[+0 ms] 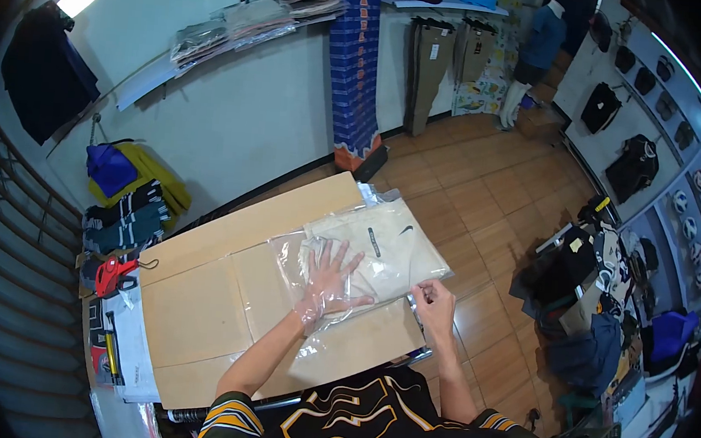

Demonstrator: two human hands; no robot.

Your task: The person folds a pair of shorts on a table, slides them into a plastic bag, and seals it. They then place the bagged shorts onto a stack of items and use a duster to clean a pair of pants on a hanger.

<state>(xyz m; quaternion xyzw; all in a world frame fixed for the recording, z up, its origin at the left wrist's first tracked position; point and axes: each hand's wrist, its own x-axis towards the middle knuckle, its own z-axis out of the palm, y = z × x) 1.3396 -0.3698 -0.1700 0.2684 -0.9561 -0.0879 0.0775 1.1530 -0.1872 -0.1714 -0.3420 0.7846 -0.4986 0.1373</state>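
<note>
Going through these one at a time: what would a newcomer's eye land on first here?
Probably the pale folded garment in clear plastic on the cardboard, with the left hand spread flat over it and the right hand curled at its near edge. Next, the tall blue pillar beyond the cardboard, then the bright red tool at the table's left end.

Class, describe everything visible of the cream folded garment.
The cream garment looks like fabric, folded flat, with a dark swoosh and a small dark strip on its face. Clear, creased plastic covers it. It lies on cardboard, overhanging the right edge. The left grip spreads over its left part; the right grip is at its near edge, contact unclear.
</note>
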